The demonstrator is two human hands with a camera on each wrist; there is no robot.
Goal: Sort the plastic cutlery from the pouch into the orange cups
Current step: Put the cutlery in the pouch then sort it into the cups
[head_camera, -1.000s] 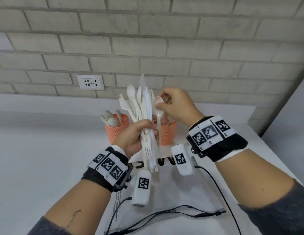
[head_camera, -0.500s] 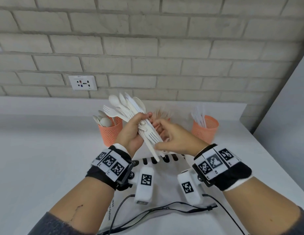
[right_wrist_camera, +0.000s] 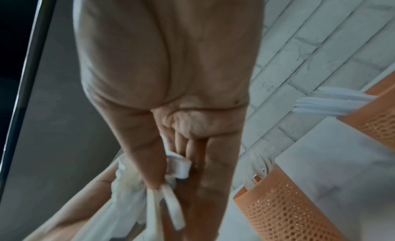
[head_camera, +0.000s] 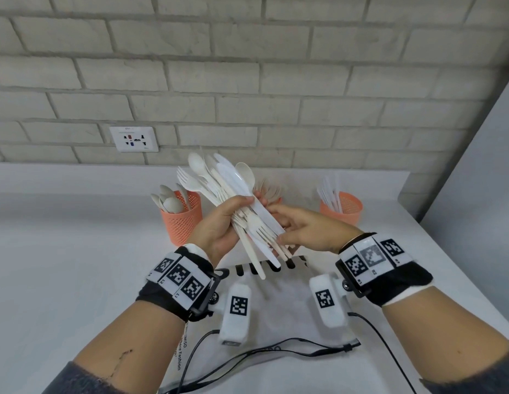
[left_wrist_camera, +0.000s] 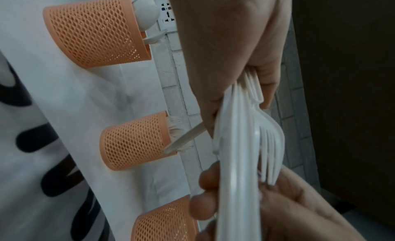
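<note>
My left hand (head_camera: 240, 207) grips a bundle of white plastic cutlery (head_camera: 219, 180), spoons, forks and knives mixed, tilted with the heads up and to the left. My right hand (head_camera: 279, 233) pinches handle ends at the lower part of the bundle; the right wrist view shows its thumb and fingers (right_wrist_camera: 149, 170) closed on white handles. Three orange mesh cups stand behind: the left cup (head_camera: 181, 220) holds spoons, the middle cup (left_wrist_camera: 132, 141) holds forks and is mostly hidden behind my hands in the head view, the right cup (head_camera: 342, 209) holds knives. The white pouch (head_camera: 276, 305) lies flat under my wrists.
The white counter (head_camera: 63, 265) ends at a grey brick wall with a wall socket (head_camera: 133, 139). A grey panel (head_camera: 480, 180) rises along the right edge. Black cables (head_camera: 247, 354) run across the pouch near me.
A second ago my right hand held a spoon up by the middle cup; it now holds none and has dropped to the bundle's lower end. The bundle has tilted from upright toward the left.
</note>
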